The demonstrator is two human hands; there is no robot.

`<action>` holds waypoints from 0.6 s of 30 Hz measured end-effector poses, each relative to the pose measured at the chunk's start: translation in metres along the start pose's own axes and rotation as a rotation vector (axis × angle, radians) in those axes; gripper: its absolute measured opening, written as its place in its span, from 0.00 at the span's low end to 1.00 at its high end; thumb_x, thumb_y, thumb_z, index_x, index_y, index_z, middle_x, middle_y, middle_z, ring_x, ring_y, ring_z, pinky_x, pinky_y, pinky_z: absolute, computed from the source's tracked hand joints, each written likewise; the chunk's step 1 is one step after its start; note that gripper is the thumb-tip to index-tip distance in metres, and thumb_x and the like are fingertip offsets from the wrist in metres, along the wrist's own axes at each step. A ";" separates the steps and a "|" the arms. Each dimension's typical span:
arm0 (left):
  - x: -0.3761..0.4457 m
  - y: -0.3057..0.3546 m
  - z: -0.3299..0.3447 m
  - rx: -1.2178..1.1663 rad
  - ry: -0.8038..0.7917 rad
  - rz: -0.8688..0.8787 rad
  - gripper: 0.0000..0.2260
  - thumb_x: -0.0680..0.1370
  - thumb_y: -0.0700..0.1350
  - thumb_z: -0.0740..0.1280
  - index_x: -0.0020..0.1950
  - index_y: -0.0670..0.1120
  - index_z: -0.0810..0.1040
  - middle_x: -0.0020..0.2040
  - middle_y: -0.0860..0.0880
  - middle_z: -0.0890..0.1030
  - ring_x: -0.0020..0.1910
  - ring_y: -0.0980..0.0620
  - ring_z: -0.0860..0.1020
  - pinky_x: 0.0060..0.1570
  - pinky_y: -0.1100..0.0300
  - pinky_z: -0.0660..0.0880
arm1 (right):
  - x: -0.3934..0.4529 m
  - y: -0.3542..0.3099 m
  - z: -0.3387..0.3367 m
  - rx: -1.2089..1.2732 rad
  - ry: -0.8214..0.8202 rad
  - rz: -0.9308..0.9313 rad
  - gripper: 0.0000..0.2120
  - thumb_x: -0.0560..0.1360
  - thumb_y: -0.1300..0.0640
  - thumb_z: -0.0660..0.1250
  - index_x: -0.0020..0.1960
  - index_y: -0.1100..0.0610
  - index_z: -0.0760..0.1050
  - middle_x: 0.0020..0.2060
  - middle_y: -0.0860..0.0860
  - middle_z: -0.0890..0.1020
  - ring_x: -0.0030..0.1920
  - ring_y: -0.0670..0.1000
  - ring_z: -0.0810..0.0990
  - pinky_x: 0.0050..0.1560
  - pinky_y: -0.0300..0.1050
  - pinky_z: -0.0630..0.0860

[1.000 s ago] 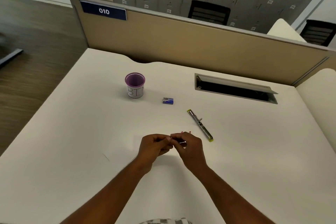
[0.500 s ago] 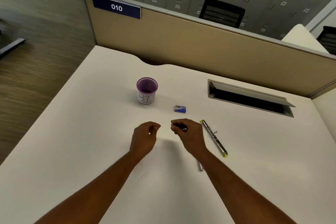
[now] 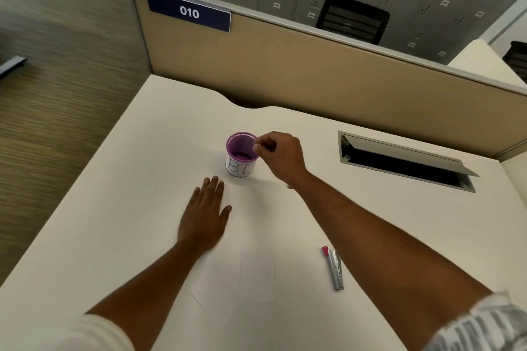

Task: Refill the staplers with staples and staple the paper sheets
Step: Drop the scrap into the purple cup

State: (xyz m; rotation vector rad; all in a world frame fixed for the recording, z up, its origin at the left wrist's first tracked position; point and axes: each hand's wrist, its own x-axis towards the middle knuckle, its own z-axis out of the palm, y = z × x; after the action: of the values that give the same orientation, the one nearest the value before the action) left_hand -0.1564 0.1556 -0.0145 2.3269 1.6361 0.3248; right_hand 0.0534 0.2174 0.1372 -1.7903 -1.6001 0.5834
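My right hand (image 3: 281, 158) hung over the near rim of the purple cup (image 3: 242, 154), fingers curled and thumb pinched to forefinger on something too small to make out; whether it gripped a scrap or nothing, I could not tell. My left hand (image 3: 204, 215) lay flat on the surface (image 3: 114, 222), fingers straight, holding nothing, just short of the cup.

The stapler (image 3: 334, 268), a slim metal one with a pink tip, lay on the surface under my right forearm, well back from that hand and off to the right of my left. The paper sheets (image 3: 251, 273) lay pale against the surface just behind my left hand, edges barely showing.

Handling, as I judged it: the stapler looked light and rigid, smooth metal, likely to skate if nudged. Best taken across its middle with thumb on one side and fingers on the other, clear of the hinged end. It appeared sprung open, so loose parts could pivot. The sheets looked thin and limp and would want one flat palm to pin them while the other hand lifted a corner. No staples were visible from here.
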 end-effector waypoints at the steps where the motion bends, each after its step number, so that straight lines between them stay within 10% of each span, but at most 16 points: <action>1: -0.001 0.000 0.000 0.002 0.003 -0.001 0.29 0.83 0.57 0.51 0.81 0.44 0.56 0.83 0.47 0.54 0.82 0.48 0.50 0.80 0.52 0.50 | 0.005 -0.003 0.005 -0.027 -0.010 0.000 0.06 0.73 0.57 0.75 0.49 0.56 0.86 0.43 0.49 0.87 0.43 0.48 0.83 0.46 0.43 0.80; 18: 0.002 -0.002 -0.004 0.013 -0.037 -0.008 0.29 0.83 0.56 0.50 0.82 0.44 0.55 0.83 0.47 0.53 0.82 0.48 0.50 0.80 0.52 0.49 | -0.007 0.024 0.002 -0.083 0.061 0.075 0.07 0.75 0.58 0.73 0.52 0.54 0.87 0.46 0.48 0.89 0.44 0.47 0.85 0.52 0.46 0.82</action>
State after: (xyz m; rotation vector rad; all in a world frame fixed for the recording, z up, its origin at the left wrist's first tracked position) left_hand -0.1590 0.1582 -0.0111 2.3205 1.6346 0.2689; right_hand 0.0672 0.2095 0.1184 -1.9180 -1.5415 0.4986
